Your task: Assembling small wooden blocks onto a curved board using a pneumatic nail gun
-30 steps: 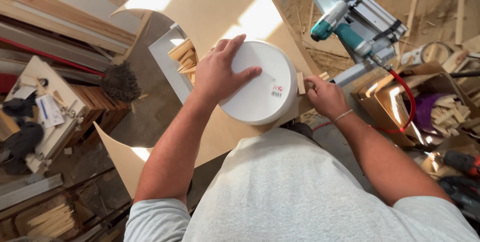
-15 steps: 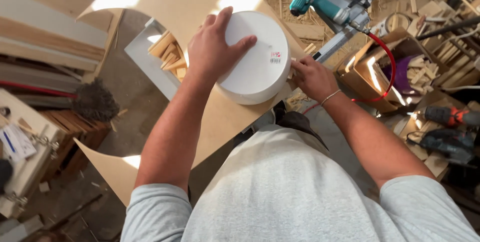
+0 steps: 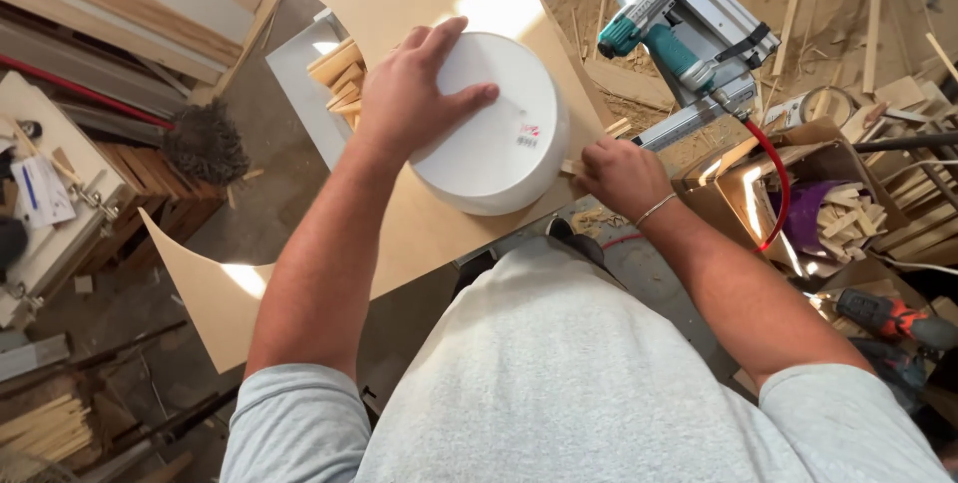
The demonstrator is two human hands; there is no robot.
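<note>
The left hand presses flat, fingers spread, on the white round bowl lying upside down on the thin wooden board. The right hand, fingers curled, pinches something small at the bowl's right rim; what it is cannot be told. It looks like tracing around the bowl, which calls for holding it steady. Right of the bowl, the board's edge is close, with the teal nail gun beyond.

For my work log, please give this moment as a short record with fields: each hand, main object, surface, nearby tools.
Left hand: left hand lies flat on the white round bowl.
Right hand: right hand touches the bowl's rim, pinching a small wooden piece.
Surface: tan board.
Nearby tools: teal nail gun with red hose; brush.
</note>
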